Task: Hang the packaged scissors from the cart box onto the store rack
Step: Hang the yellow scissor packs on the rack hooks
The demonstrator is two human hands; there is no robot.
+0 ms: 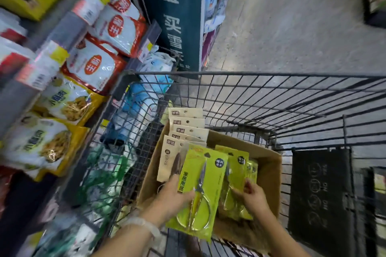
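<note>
A brown cardboard box sits in the wire shopping cart. My left hand grips a lime-green scissors package by its left edge, lifted over the front of the box. My right hand pinches another green scissors package that stands in the box with more green packs behind it. A row of beige carded packages leans along the left side of the box.
Shelves of bagged food run along the left, close to the cart. A dark teal sign panel stands ahead of the cart. Grey floor opens to the right. A black flap hangs in the cart's right part.
</note>
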